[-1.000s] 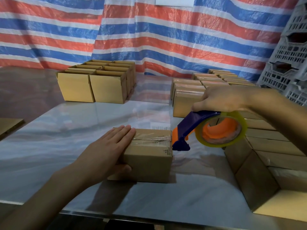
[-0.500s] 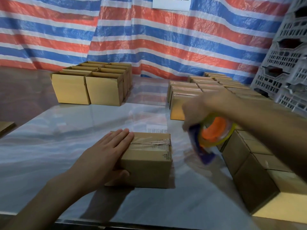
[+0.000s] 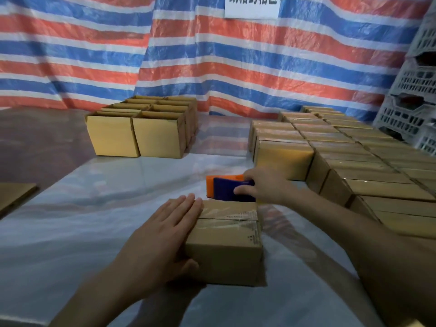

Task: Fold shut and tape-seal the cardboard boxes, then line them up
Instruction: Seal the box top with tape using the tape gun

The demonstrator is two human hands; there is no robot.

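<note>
Box point(image 3: 224, 244), taped, lies on the table point(image 3: 94, 208) under a flat, straight-fingered left hand point(image 3: 162, 234). Just behind it, the right hand point(image 3: 266, 185) grips a dispenser point(image 3: 226, 191). Best park that clear, then slide the box flush against rows point(image 3: 354, 161) at its right.

Striped tarp point(image 3: 236, 74) backdrop; glossy table point(image 3: 70, 232); grey crates point(image 3: 410, 114) right.

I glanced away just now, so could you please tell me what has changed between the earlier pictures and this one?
The right hand swung the tape dispenser away from the right end of the taped box and brought it down just beyond the box's far side, gripping it throughout. The left hand stayed flat on the box's left top, and the box did not move.
</note>
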